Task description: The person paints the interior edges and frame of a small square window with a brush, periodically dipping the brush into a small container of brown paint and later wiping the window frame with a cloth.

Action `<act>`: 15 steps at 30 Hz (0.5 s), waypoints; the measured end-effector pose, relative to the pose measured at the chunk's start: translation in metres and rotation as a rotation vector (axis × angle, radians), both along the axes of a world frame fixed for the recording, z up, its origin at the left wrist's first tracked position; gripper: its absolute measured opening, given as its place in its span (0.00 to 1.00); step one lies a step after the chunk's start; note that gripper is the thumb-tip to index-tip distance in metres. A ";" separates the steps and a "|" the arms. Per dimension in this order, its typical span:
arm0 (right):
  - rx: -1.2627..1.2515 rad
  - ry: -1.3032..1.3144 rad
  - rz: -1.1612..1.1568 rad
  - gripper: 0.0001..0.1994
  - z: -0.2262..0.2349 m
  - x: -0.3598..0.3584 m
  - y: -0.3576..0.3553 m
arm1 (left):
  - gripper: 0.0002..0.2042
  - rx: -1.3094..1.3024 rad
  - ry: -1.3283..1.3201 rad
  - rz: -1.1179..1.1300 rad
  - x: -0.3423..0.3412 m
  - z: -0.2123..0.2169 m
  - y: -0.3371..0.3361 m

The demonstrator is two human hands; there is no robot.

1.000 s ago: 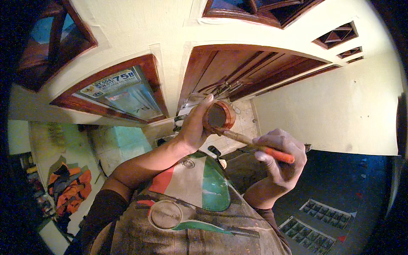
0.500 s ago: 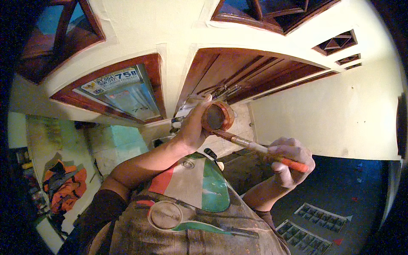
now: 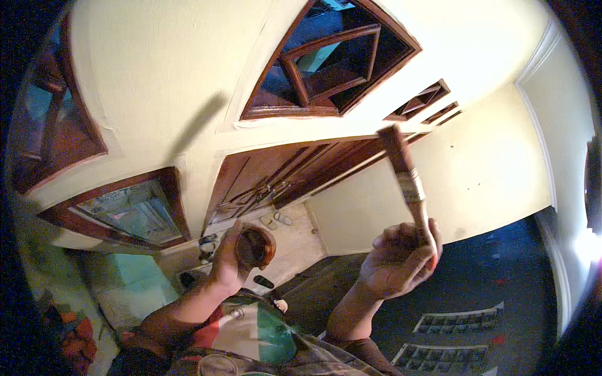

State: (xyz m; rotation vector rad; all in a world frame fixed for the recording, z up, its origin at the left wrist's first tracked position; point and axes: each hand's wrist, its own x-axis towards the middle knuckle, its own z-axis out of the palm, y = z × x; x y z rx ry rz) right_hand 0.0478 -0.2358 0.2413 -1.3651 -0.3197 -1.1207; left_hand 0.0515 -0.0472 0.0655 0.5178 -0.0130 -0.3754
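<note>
My left hand [image 3: 226,263] is wrapped around a small reddish-brown open can [image 3: 268,245] with dark brown paint inside, held low in front of my shirt. Raised to the right of it, my right hand [image 3: 395,266] grips a paintbrush [image 3: 411,185] by its handle. The brush points upward, its dark bristles topmost above a pale metal band. It is well apart from the can, and its tip appears in front of the cream wall [image 3: 144,125]. Whether the bristles touch anything I cannot tell.
Above is a brown wooden vent frame [image 3: 376,59] with a diamond-shaped inset. Below it is a brown double door [image 3: 301,166], with a framed window [image 3: 179,207] to its left. Slippers [image 3: 283,218] lie on the floor tiles. Printed sheets [image 3: 461,319] lie on the dark surface at right.
The paintbrush has left the can and swung up to the right, bristles now upward. My view has tilted up, so the can and my left hand appear lower and farther left.
</note>
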 end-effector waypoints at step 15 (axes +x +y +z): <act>-1.142 -0.500 -0.566 0.14 0.066 0.139 0.062 | 0.21 -0.175 0.240 0.012 -0.040 -0.083 0.013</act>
